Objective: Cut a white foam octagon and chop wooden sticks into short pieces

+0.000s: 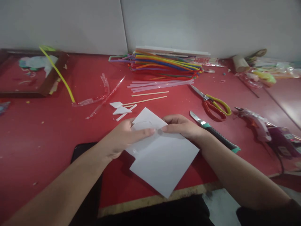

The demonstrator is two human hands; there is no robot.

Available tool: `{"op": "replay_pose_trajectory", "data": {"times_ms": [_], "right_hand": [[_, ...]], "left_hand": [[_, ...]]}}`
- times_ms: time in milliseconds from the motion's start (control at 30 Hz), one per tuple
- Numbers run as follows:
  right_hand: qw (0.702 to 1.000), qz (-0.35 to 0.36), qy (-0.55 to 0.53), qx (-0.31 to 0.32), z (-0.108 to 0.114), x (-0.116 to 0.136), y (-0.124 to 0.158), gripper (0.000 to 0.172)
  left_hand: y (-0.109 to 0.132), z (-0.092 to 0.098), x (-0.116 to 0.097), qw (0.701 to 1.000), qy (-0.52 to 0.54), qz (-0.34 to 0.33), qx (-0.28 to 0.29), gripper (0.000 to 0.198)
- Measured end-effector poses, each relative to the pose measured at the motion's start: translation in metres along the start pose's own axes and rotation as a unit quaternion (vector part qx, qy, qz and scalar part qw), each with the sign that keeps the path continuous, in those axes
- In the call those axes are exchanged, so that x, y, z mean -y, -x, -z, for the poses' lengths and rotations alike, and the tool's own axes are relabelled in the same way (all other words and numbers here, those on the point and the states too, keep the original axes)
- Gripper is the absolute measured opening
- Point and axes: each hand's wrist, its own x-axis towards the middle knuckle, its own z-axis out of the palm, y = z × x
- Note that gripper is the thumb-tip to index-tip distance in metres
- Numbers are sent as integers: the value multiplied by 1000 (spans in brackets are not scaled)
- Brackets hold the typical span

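Note:
Both my hands hold a piece of white paper above the front edge of the red table. My left hand grips its left side, thumb on top and fingers beneath. My right hand pinches the upper right side, its thumb tip close to the left thumb. Faint curved lines show on the upper part of the paper, and its left side is notched. Just beyond it lie small white paper cutouts and thin wooden sticks. A utility knife with a black and green handle lies beside my right forearm.
Scissors with red and yellow handles and a glue gun lie to the right. Colourful pipe cleaners are heaped at the back, with pink strips before them. A dark phone-like slab is under my left forearm; a brown tray stands left.

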Motion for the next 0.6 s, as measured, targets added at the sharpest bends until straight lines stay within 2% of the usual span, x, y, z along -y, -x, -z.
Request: {"op": "replay_pose_trajectory", "data": {"times_ms": [67, 200, 400, 600], "right_hand": [[1000, 4, 1, 4, 0, 0, 0, 25], [999, -10, 25, 20, 2, 0, 1, 27], [996, -7, 75, 46, 10, -2, 0, 31], [996, -4, 73, 55, 12, -4, -3, 31]], "left_hand": [[1, 1, 1, 1000, -8, 18, 21, 47], [1, 1, 2, 1000, -21, 20, -4, 50], [2, 1, 2, 1000, -11, 15, 22, 44], [2, 1, 1, 999, -6, 20, 32, 46]]}}
